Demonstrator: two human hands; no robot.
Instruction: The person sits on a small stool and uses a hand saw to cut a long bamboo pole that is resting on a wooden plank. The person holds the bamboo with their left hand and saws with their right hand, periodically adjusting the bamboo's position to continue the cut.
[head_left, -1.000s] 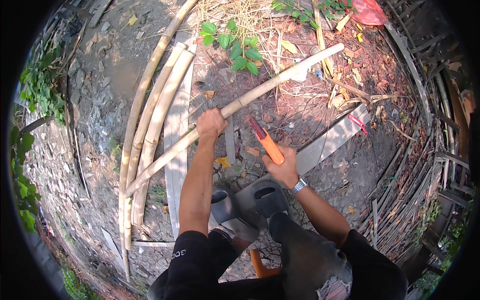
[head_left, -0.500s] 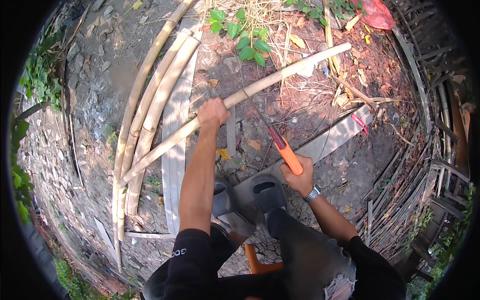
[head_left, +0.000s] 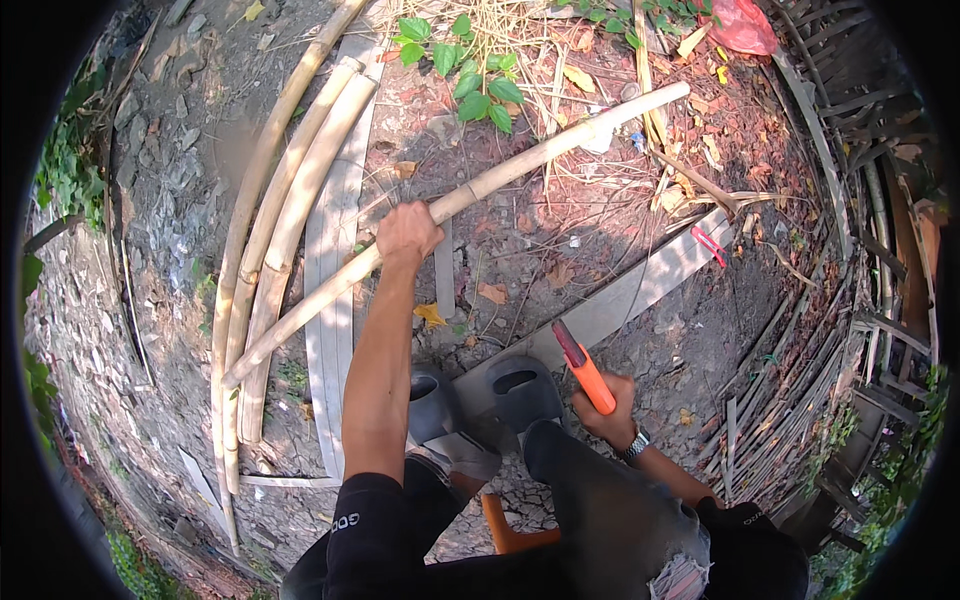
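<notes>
Bamboo pole (head_left: 480,190) stayed gripped in the left hand (head_left: 405,235); the right hand (head_left: 605,415), fist around the orange-handled knife (head_left: 585,368), had pulled back from the pole toward the knee, so no cut yet.

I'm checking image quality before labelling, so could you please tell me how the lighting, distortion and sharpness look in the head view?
Head view: hard sunlight, with dappled shadow over the ground; strong fisheye bending curves the bamboo pole and the grey plank toward a black rim; left hand and right hand with the orange-handled tool look sharp, no evident motion blur.
</notes>
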